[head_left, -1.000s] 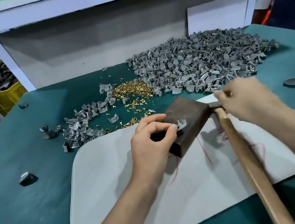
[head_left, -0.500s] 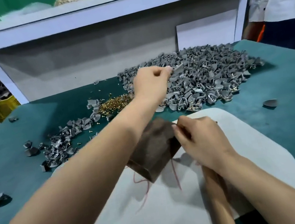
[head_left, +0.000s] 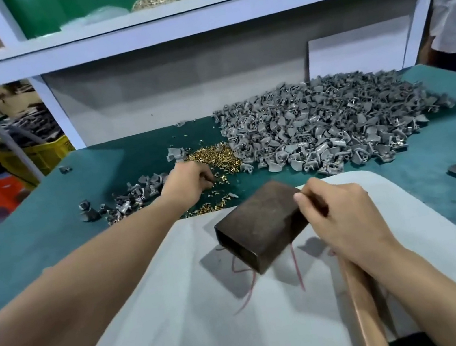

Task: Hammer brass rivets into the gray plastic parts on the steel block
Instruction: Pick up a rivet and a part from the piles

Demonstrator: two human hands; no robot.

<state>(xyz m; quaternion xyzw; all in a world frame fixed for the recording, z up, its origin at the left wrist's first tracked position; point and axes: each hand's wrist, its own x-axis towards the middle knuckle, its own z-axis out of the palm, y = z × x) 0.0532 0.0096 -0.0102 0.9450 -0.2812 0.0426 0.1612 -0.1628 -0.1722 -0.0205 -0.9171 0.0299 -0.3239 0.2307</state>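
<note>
To fetch one, the left hand (head_left: 190,176) curls into the brass rivets (head_left: 214,156) beyond the steel block (head_left: 260,225), pinching or not I cannot tell, while the right hand (head_left: 341,220) grips the hammer handle (head_left: 367,316) ready.

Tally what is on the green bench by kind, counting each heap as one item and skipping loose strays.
heaps of gray plastic parts: 2, the large heap and the small heap
brass rivets heap: 1
steel block: 1
hammer: 1
white mat: 1
total: 6
</note>
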